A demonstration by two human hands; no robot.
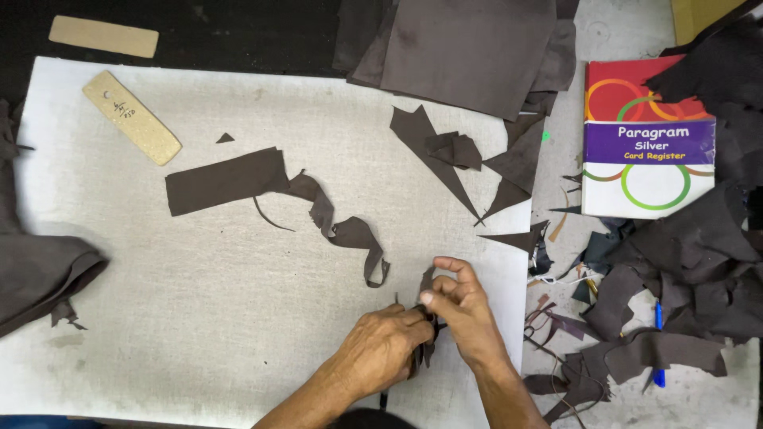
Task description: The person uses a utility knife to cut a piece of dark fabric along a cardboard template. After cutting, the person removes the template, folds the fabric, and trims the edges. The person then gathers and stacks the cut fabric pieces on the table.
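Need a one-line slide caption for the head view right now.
Both hands, left hand and right hand, pinch a small dark brown leather scrap over a white cutting board, offcuts scattered around.

dk brown scraps, tan template, wht mat

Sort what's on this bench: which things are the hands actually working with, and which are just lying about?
In hand:
- left hand and right hand, both pinching a small dark brown scrap
- white cutting mat under them

Lying about:
- long brown strip
- tan template
- stacked brown sheets
- register book
- blue pen
- offcut heap
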